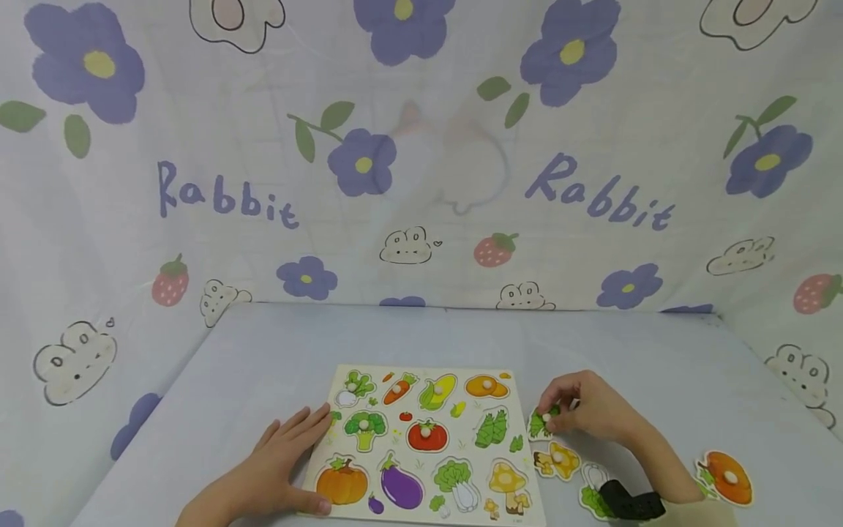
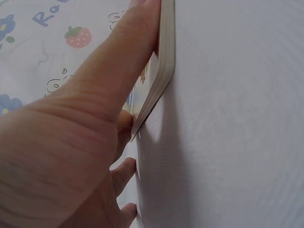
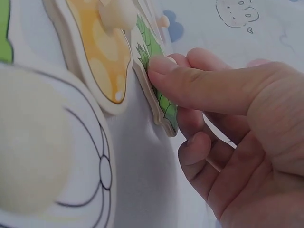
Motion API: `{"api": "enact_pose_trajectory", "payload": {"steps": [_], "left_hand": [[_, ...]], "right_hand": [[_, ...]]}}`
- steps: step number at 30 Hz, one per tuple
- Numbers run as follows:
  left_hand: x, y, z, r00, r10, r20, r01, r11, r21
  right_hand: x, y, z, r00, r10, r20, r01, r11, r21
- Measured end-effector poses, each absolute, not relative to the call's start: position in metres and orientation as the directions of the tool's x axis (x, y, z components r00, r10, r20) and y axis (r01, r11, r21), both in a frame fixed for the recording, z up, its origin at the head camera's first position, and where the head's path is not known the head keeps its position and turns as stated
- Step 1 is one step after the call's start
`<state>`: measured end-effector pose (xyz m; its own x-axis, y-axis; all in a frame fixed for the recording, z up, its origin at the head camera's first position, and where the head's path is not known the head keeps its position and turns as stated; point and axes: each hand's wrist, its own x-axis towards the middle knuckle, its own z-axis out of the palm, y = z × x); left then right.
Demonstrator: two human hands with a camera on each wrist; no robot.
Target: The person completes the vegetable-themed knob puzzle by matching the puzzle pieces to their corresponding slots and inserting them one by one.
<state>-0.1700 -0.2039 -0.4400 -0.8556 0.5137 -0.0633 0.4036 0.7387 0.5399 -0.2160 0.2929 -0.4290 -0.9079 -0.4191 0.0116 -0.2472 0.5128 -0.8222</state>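
A wooden vegetable puzzle board point(image 1: 408, 461) lies on the table. My left hand point(image 1: 279, 465) rests at its left edge, fingers spread and fairly straight, thumb over the front left corner; in the left wrist view the thumb point(image 2: 111, 61) lies along the board's edge point(image 2: 164, 61). Just off the board's right side, my right hand point(image 1: 589, 406) pinches a green leafy-looking puzzle piece point(image 1: 541, 424) by its knob. In the right wrist view this green piece point(image 3: 164, 102) stands tilted, its lower edge facing the camera; the fingertips partly hide its knob.
A yellow mushroom piece point(image 1: 558, 461) lies close below the right hand. A bok choy piece point(image 1: 596, 501) is partly under the black wrist strap point(image 1: 632, 503). Farther right sits a pumpkin piece point(image 1: 727, 477). A printed curtain point(image 1: 421, 183) hangs behind the table.
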Motion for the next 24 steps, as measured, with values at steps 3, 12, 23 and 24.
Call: {"api": "enact_pose_trajectory", "payload": {"steps": [3, 12, 23, 24], "left_hand": [[-0.1691, -0.2044, -0.4387, -0.856, 0.513, -0.062, 0.403, 0.738, 0.542], [-0.1695, -0.2056, -0.4392, -0.859, 0.507, -0.068, 0.395, 0.742, 0.542], [-0.1702, -0.2049, -0.4402, -0.854, 0.516, -0.063, 0.402, 0.732, 0.55], [-0.17, -0.2045, -0.4402, -0.854, 0.517, -0.063, 0.402, 0.731, 0.551]], "right_hand": [[-0.2159, 0.2933, -0.4284, -0.913, -0.406, 0.026, -0.251, 0.512, -0.821], [-0.2186, 0.2931, -0.4291, -0.953, -0.298, 0.044, -0.218, 0.581, -0.784], [-0.2181, 0.2889, -0.4304, -0.964, -0.258, 0.07, -0.213, 0.581, -0.786], [-0.2179, 0.2884, -0.4297, -0.965, -0.253, 0.069, -0.208, 0.577, -0.789]]}}
